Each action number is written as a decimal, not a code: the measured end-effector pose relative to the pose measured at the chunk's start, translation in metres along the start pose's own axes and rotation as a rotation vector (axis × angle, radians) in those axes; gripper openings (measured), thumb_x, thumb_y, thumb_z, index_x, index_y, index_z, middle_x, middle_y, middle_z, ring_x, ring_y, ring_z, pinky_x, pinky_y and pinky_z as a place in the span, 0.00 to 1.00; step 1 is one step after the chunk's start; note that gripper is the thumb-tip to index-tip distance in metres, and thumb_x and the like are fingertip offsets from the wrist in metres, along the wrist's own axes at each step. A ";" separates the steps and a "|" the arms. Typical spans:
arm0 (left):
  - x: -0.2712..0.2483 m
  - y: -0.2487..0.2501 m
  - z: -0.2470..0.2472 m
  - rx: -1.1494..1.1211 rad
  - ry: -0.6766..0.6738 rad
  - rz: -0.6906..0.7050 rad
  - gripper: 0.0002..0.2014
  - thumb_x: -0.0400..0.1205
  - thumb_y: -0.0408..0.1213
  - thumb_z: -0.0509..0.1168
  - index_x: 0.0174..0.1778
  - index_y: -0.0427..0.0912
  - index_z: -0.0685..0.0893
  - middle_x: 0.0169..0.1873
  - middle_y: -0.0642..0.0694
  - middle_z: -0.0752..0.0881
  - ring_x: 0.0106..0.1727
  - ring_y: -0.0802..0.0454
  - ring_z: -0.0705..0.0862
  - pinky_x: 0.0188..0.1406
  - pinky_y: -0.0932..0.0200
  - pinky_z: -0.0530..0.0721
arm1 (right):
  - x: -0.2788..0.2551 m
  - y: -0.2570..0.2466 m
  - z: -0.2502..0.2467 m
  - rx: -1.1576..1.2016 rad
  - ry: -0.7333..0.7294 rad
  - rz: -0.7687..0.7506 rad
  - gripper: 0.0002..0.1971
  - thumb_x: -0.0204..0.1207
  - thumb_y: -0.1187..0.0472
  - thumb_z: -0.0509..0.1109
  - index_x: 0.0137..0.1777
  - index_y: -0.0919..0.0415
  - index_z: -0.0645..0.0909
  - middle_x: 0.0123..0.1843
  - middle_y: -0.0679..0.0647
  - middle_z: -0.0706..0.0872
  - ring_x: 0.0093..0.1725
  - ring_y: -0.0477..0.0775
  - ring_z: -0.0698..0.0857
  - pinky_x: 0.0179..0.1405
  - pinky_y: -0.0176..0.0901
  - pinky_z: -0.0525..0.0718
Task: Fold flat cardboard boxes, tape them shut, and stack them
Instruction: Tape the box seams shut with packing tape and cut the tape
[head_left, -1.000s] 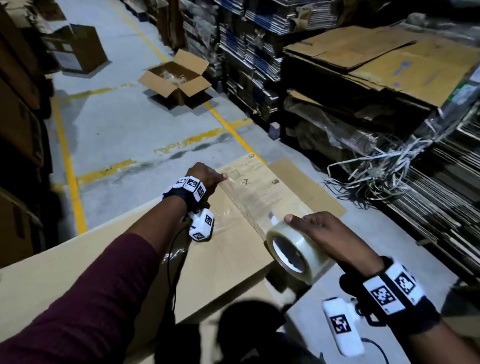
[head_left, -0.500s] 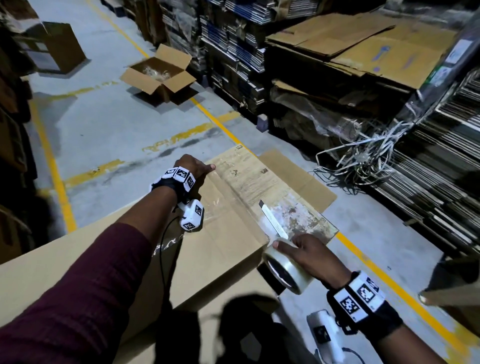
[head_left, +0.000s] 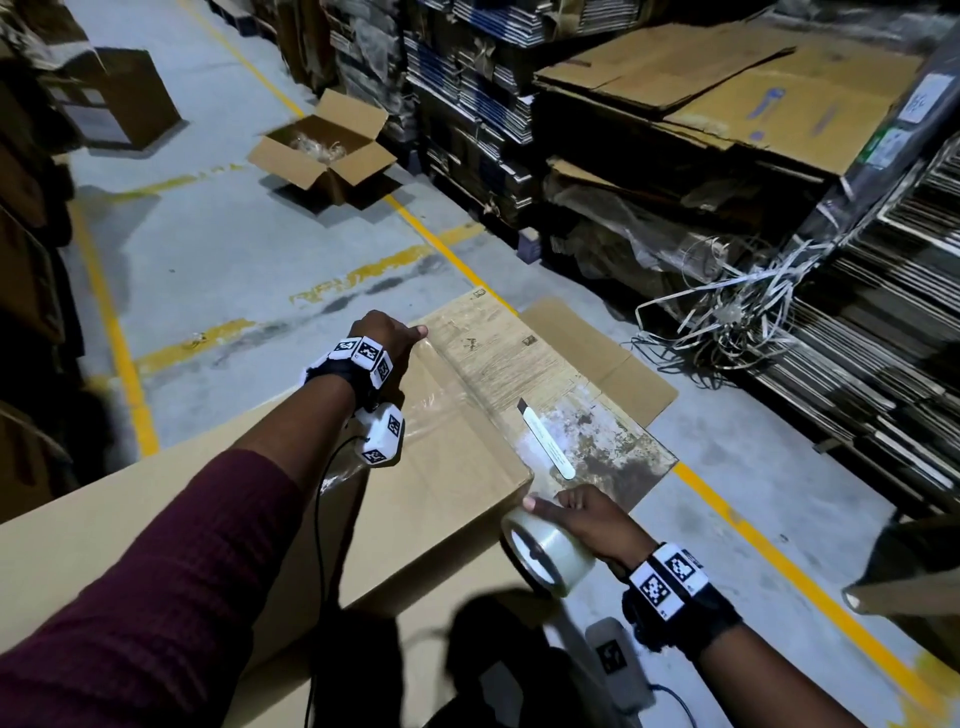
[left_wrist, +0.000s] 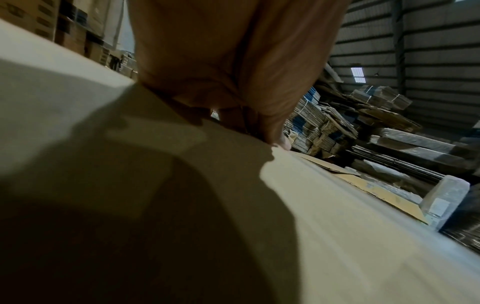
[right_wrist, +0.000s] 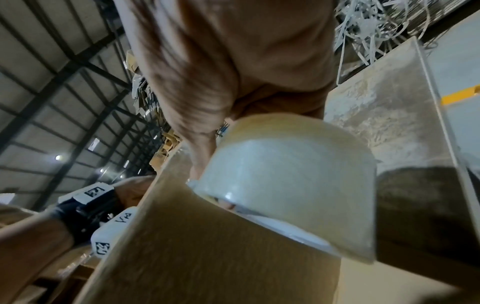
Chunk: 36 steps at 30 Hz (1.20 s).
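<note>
Right hand (head_left: 589, 525) grips a clear tape roll (head_left: 545, 558) at the cardboard box's (head_left: 441, 499) near corner; left hand (head_left: 384, 338) presses flat on its far edge.

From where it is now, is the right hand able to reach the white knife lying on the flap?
Probably yes. The right hand grips the tape roll just near the box cutter, with nothing between them, but it must release the roll first.
</note>
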<state>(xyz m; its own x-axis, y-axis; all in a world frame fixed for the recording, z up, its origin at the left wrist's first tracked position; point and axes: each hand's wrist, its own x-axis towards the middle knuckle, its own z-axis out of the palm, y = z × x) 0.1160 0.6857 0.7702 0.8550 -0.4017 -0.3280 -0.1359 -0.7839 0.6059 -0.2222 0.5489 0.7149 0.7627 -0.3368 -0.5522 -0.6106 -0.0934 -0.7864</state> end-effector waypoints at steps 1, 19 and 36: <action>-0.002 -0.001 0.000 0.005 0.006 0.007 0.25 0.83 0.55 0.68 0.30 0.36 0.82 0.31 0.37 0.86 0.37 0.40 0.83 0.42 0.55 0.80 | 0.001 0.001 0.001 0.019 -0.009 -0.008 0.34 0.60 0.28 0.82 0.33 0.60 0.76 0.31 0.62 0.72 0.30 0.54 0.74 0.40 0.45 0.68; -0.019 -0.009 -0.006 0.134 -0.247 0.086 0.41 0.75 0.65 0.72 0.78 0.42 0.74 0.67 0.44 0.84 0.64 0.46 0.83 0.56 0.59 0.73 | 0.033 -0.098 0.057 -0.996 -0.114 -0.447 0.50 0.83 0.28 0.48 0.88 0.63 0.31 0.88 0.58 0.24 0.88 0.57 0.28 0.89 0.59 0.44; -0.008 -0.020 -0.019 -0.272 -0.117 0.006 0.10 0.88 0.37 0.64 0.62 0.38 0.83 0.25 0.47 0.78 0.21 0.53 0.74 0.21 0.66 0.73 | 0.120 -0.183 0.057 -0.856 -0.170 -0.328 0.18 0.92 0.55 0.56 0.70 0.71 0.67 0.64 0.73 0.81 0.63 0.71 0.82 0.45 0.48 0.68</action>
<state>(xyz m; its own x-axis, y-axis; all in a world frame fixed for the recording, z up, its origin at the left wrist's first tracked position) 0.1213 0.7140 0.7744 0.7889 -0.4700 -0.3959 0.0121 -0.6322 0.7747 -0.0064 0.5790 0.7765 0.9046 -0.0360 -0.4248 -0.2568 -0.8415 -0.4754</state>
